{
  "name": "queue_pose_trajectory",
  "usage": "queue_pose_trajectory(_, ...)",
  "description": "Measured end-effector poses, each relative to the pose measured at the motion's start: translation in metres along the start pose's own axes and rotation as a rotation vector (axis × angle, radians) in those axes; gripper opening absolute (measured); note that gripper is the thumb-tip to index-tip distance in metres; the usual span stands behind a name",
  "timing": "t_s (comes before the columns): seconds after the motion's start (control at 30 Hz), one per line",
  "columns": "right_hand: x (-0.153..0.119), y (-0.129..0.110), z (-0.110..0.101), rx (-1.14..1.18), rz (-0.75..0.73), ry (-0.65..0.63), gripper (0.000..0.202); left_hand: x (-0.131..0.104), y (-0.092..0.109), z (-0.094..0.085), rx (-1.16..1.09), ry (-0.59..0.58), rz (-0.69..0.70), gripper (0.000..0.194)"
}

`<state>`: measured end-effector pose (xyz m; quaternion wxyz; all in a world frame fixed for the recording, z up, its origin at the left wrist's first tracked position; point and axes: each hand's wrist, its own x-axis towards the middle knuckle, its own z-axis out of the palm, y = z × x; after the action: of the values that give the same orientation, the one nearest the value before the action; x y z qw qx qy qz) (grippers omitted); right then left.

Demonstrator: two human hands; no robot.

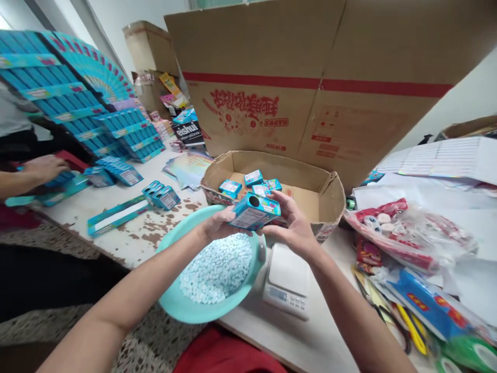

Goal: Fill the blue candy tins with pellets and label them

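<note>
A small blue candy box [254, 212] with a dark oval spot on its side is held tilted over the rim of a turquoise basin [212, 313]. My left hand [219, 224] grips its left end. My right hand [293, 224] has thumb and fingers around its right end. Pale blue and white candies [217, 269] fill the basin beneath my left hand. Just behind my hands, a low open cardboard carton [310, 199] contains several similar blue boxes [230, 187]. Below my right hand lies a white digital scale [287, 280].
A tall brown cardboard sheet [272, 52] stands behind the carton. Blue box displays [73, 98] are stacked at left, near a co-worker's hand [48, 167]. Scissors [382, 311], a yellow cutter [413, 331], green tape [471, 355] and plastic bags [419, 238] lie at right.
</note>
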<state>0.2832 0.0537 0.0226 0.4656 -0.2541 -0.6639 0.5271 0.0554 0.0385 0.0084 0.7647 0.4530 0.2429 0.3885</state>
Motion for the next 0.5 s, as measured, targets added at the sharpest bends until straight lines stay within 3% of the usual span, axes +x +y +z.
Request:
queue_pose_trajectory(0.13,-0.031,0.013,0.03,0.043,0.026,0.097,0.045,-0.037,-0.016,0.02,0.035,0.128,0.029,0.062)
queue_pose_trajectory(0.3,-0.05,0.025,0.058,0.079,0.123,0.251,0.05,-0.07,-0.034,0.04,0.091,0.204,-0.065,0.064)
queue_pose_trajectory(0.37,-0.053,0.026,0.067,0.074,0.13,0.304,0.051,-0.078,-0.035,0.03,0.398,0.306,-0.097,0.059)
queue_pose_trajectory(0.43,-0.056,0.031,0.075,0.058,0.084,0.374,0.057,-0.087,-0.035,0.01,0.866,0.488,-0.177,0.054)
queue_pose_trajectory(0.5,-0.06,0.042,0.083,-0.021,0.054,0.42,0.068,-0.099,-0.039,-0.014,1.274,0.681,-0.409,0.06)
